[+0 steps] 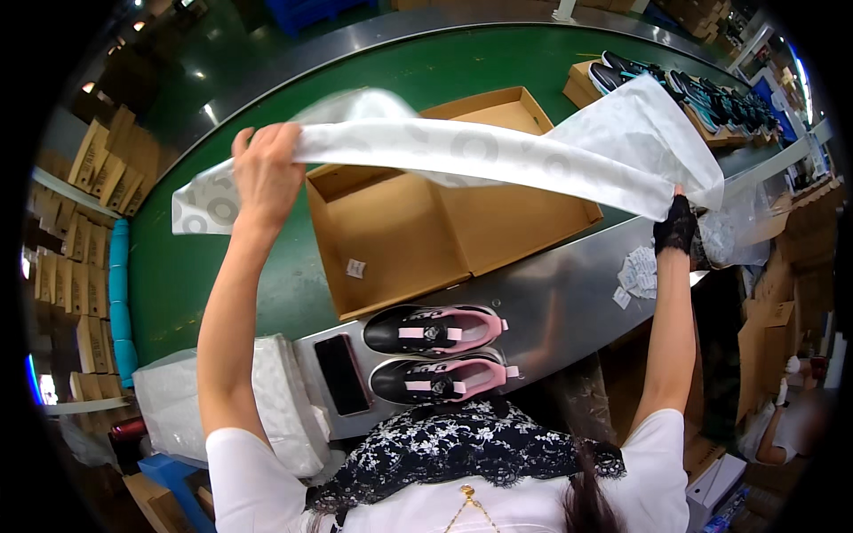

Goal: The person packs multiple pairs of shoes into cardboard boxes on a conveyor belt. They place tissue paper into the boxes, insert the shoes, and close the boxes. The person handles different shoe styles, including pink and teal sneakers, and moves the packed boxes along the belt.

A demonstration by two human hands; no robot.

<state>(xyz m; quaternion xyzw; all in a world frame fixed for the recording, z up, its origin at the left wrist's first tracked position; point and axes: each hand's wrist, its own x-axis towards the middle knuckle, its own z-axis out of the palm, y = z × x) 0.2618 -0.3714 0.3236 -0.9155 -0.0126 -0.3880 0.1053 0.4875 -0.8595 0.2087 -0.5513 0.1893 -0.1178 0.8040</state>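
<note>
A sheet of white patterned tissue paper stretches in the air between my hands, folded into a long band along its near edge. My left hand is closed on its left part. My right hand, in a black lace fingerless glove, pinches its right end. Beneath the paper lies an open brown cardboard shoebox with its lid spread back. A small white packet rests inside. Nearer to me, a pair of black and pink sneakers lies side by side on the metal ledge.
Left of the sneakers are a phone and a stack of tissue paper. Several small white packets lie near my right hand. More sneakers fill boxes at the far right of the green belt. Stacked cartons line the left.
</note>
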